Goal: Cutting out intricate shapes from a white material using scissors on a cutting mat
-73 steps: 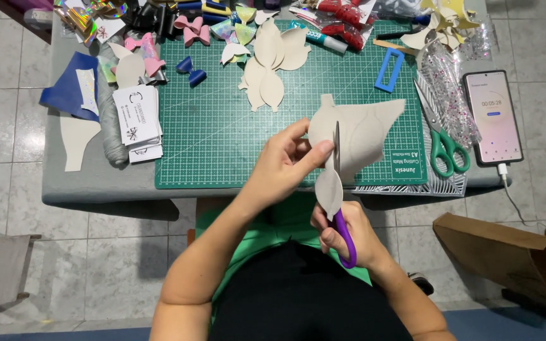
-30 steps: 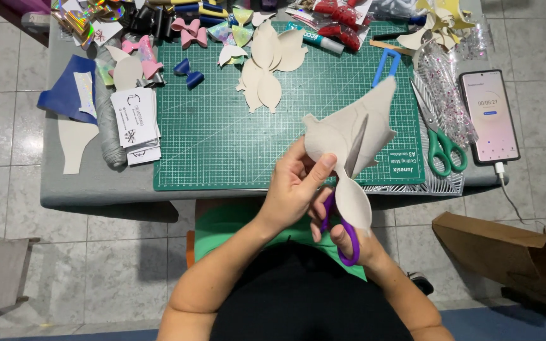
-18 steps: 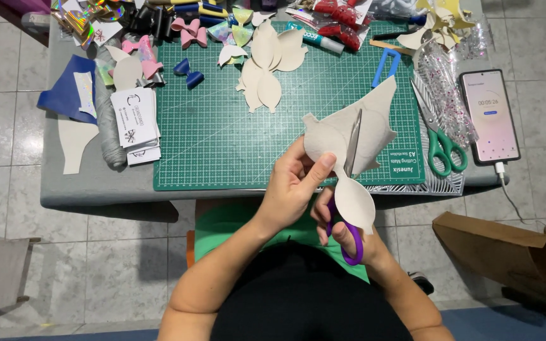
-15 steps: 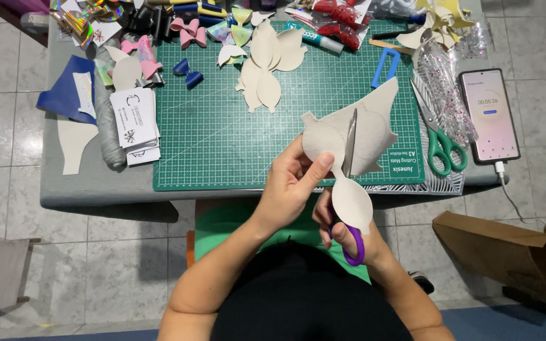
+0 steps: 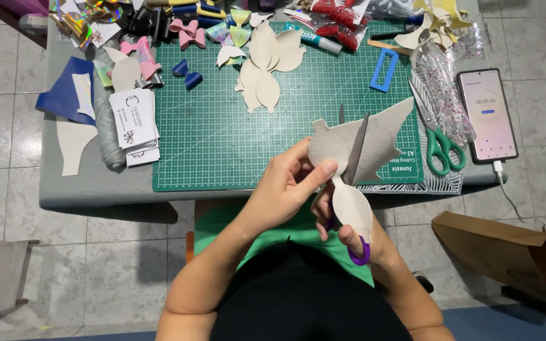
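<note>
A beige sheet of faux leather or felt (image 5: 374,136) is held above the near edge of the green cutting mat (image 5: 222,145), pinched at its left lobe by the left hand (image 5: 289,183), thumb on top and fingers beneath. The right hand (image 5: 355,230) is closed through the purple-handled scissors (image 5: 355,158); the blades are parted and point away from the body, set into the sheet near its middle. A leaf-shaped flap (image 5: 352,208), cut nearly free, hangs from the sheet over the right hand and hides most of the handle.

Compared with 2.4 s ago, the flap is seen lower and larger, and the blades are seen further up into the sheet. The left-hand grip has been moved from the sheet's upper edge to its lower left lobe. Over the last half second little is altered: the blades remain open and the hands are almost unmoved. Judged from this, the outline of the flap is largely cut, with only a narrow neck left joined to the sheet.

On the mat, a pile of finished beige petal shapes (image 5: 266,63) is noted, well apart from the hands. Green-handled scissors (image 5: 440,142) lie at the right of the mat, beside a phone (image 5: 488,113) showing a timer.
</note>
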